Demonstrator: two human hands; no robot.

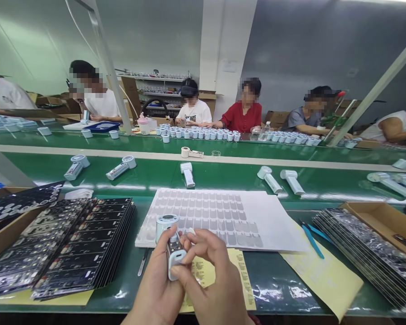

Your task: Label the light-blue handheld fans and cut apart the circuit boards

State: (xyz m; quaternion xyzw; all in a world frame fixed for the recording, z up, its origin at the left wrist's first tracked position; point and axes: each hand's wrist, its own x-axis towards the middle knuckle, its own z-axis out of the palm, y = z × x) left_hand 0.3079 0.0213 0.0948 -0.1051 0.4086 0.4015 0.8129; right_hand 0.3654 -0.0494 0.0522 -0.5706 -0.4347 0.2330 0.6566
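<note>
A light-blue handheld device [167,220] with a round, drum-like head and a dark, patterned strip on its handle is held above the table edge. My left hand [162,275] is closed around the handle from the left. With thumb and fingers, my right hand [211,266] pinches the handle's pale end cap [176,262], which has a small slot in it. My fingers hide part of the handle. Just beyond my hands lies a stack of white sheets [277,221] with rows of clear stickers. Beneath them is a yellow printed sheet [238,271].
Stacked dark printed sheets [84,243] lie at left, more [368,253] at right beside a cardboard box [382,221]. Tweezers [142,262] lie left of my hands, blue tweezers [313,241] on the right. Similar devices [188,175] rest on the green conveyor [223,174]. Several co-workers sit opposite.
</note>
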